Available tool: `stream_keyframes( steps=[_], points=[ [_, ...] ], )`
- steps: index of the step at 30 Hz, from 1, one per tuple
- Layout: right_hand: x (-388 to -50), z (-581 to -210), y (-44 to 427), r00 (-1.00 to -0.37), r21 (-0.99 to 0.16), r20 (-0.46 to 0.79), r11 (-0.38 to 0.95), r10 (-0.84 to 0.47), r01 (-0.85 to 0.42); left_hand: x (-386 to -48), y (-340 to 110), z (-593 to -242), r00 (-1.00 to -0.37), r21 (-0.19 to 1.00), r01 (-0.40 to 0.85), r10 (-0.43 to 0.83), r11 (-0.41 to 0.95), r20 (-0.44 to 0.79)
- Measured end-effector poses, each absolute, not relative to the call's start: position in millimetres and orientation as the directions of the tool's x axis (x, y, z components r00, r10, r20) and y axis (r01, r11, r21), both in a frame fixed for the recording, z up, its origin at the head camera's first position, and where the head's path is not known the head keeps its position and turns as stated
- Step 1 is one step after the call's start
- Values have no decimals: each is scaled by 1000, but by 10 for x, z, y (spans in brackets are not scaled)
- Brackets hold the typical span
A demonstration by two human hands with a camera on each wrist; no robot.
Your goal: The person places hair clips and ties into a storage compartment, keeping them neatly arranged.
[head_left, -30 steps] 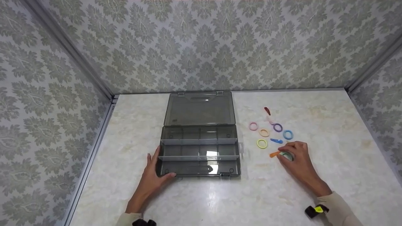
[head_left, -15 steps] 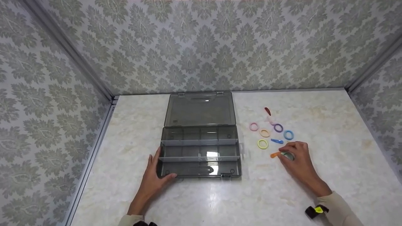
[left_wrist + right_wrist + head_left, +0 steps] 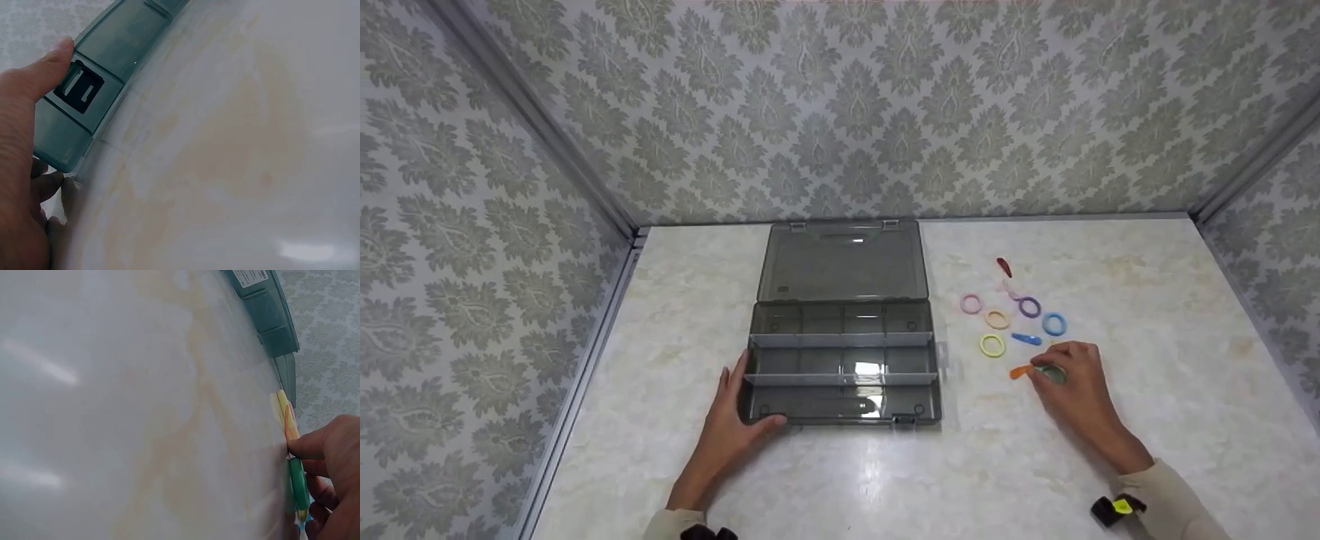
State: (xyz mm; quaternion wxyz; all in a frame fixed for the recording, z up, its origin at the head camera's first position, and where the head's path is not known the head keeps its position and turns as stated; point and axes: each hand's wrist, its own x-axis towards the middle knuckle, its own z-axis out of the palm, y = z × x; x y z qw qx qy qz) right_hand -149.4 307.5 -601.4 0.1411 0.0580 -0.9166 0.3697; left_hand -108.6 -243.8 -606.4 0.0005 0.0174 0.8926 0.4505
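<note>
A grey see-through storage box [image 3: 840, 377] lies with its lid [image 3: 844, 262] folded back. My left hand [image 3: 727, 420] holds its near left corner, thumb on the front wall and fingers along the left side; the left wrist view shows that thumb beside a dark latch [image 3: 79, 87]. Off to the right, my right hand [image 3: 1076, 386] pinches an orange hair clip [image 3: 1020, 372] low at the tabletop. Beside those fingers is a green hair tie [image 3: 299, 484], partly covered by the hand in the head view. Just beyond lies a blue hair clip [image 3: 1027, 340].
Other hair ties lie beyond the right hand: yellow [image 3: 992, 346], peach [image 3: 997, 319], pink [image 3: 971, 304], purple [image 3: 1029, 307] and blue [image 3: 1054, 324]. A dark red clip [image 3: 1004, 267] is farthest back. Patterned walls [image 3: 855, 112] enclose the table.
The head view has shifted slightly, so everything sits a little farther right. Both hands stay where they were, the right one keeping its pinch on the orange hair clip.
</note>
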Motion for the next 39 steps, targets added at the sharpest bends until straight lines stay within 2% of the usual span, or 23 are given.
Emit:
stream_keyframes(
  steps=[9, 18, 23, 32, 39],
  points=[
    [-1518, -5902, 3042, -980, -663, 200, 735, -3, -137, -1102, -2443, -6064, -999, 794, 48, 38, 606, 32],
    [-1562, -5827, 2996, -988, -571, 143, 811, -50, -124, -1084, -2436, -6074, -1000, 785, 28, 23, 619, 17],
    [-1552, -5797, 2983, -990, -531, 127, 840, -57, -117, -1076, -2409, -6058, -999, 773, -25, 1, 634, -32],
    [-1574, -5768, 2937, -976, -459, 188, 870, -106, -183, -1099, -2409, -6056, -999, 760, -44, -11, 649, -49],
    [-1695, -5708, 2887, -927, -503, 359, 813, -111, -293, -1112, -2448, -6080, -1000, 772, 19, 16, 636, 12]
  ],
)
